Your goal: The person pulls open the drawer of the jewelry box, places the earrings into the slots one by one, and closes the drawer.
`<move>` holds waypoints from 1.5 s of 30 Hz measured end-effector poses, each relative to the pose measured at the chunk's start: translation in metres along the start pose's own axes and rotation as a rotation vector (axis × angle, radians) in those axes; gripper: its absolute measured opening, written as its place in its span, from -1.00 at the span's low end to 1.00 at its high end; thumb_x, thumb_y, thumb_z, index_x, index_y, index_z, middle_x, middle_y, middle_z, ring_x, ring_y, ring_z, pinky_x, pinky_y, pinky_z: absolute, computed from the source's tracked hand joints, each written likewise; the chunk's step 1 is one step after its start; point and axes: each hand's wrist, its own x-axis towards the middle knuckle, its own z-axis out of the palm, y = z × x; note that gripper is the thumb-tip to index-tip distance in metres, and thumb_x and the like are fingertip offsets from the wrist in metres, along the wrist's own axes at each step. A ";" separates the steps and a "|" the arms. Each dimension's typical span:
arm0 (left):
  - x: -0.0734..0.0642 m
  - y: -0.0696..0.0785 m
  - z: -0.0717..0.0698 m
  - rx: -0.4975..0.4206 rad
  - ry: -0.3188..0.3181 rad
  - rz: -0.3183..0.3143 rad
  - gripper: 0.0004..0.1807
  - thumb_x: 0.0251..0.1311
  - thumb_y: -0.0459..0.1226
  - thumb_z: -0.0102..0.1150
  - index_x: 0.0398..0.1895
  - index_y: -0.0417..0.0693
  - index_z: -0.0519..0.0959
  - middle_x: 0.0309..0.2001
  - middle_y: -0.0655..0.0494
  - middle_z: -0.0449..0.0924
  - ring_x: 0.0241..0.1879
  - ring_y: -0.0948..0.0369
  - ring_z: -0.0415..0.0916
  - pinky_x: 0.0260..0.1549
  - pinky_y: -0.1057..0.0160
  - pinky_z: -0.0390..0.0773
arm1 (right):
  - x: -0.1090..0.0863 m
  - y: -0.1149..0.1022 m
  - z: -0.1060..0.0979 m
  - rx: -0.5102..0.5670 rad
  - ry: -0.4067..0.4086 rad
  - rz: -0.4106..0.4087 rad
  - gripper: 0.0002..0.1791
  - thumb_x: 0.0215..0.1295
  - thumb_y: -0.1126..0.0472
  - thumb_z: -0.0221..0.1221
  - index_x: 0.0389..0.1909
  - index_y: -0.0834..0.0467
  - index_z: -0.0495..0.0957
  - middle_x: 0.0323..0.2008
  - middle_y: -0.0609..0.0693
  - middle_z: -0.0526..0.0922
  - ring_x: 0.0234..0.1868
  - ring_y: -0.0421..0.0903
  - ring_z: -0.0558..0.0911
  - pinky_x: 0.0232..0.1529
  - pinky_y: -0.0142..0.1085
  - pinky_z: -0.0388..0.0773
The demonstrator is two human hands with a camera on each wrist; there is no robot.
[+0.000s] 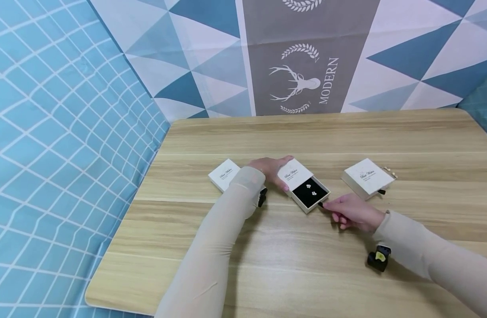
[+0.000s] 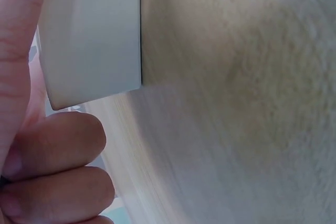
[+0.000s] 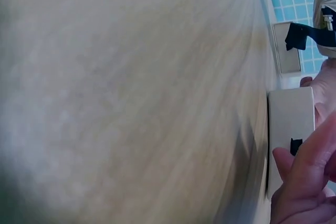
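Note:
A white jewelry box printed "Best Wishes" lies on the table with its drawer partly out. Inside, two small flower-like earrings sit on a black pad. My left hand grips the sleeve of this box across its back and left sides. At the drawer's front, my right hand pinches the black ribbon tab between thumb and finger. In the right wrist view the tab shows against the pale drawer front. The left wrist view has the box's plain side beside my curled fingers.
A second white box lies to the left, partly covered by my left forearm. To the right stands a third box with a black tab and a beaded chain-like piece at its edge. All rest on a wooden table.

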 end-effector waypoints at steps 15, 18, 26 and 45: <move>-0.005 0.002 0.001 0.121 0.014 -0.025 0.21 -0.13 0.32 0.29 0.53 0.39 -0.22 0.40 0.06 0.24 0.21 0.06 0.38 -0.07 0.19 0.45 | 0.004 -0.002 0.007 0.015 0.020 0.025 -0.75 0.39 0.22 0.05 -0.48 0.20 0.56 -0.72 -0.14 0.46 -0.73 -0.33 0.37 -0.62 -0.47 0.48; -0.005 0.001 0.002 0.122 0.021 -0.021 0.20 -0.12 0.32 0.28 0.53 0.38 -0.20 0.40 0.07 0.24 0.23 0.06 0.37 -0.05 0.18 0.44 | 0.006 -0.003 0.007 0.018 0.018 0.027 -0.74 0.39 0.24 0.05 -0.51 0.19 0.55 -0.72 -0.14 0.46 -0.73 -0.33 0.38 -0.62 -0.47 0.47; -0.009 0.004 0.007 0.126 0.071 -0.040 0.15 -0.13 0.32 0.26 0.52 0.37 -0.13 0.41 0.12 0.22 0.29 0.06 0.30 0.03 0.06 0.43 | 0.010 -0.004 0.009 0.027 0.034 0.035 -0.77 0.39 0.27 0.02 -0.44 0.24 0.55 -0.71 -0.13 0.47 -0.73 -0.33 0.39 -0.61 -0.46 0.49; -0.013 -0.003 0.016 0.077 0.124 -0.014 0.16 -0.15 0.40 0.22 0.52 0.41 -0.12 0.38 0.11 0.26 0.20 0.10 0.40 -0.27 0.24 0.47 | 0.014 -0.008 0.013 0.032 0.061 0.047 -0.80 0.36 0.29 0.04 -0.44 0.23 0.54 -0.71 -0.13 0.46 -0.73 -0.33 0.39 -0.62 -0.46 0.48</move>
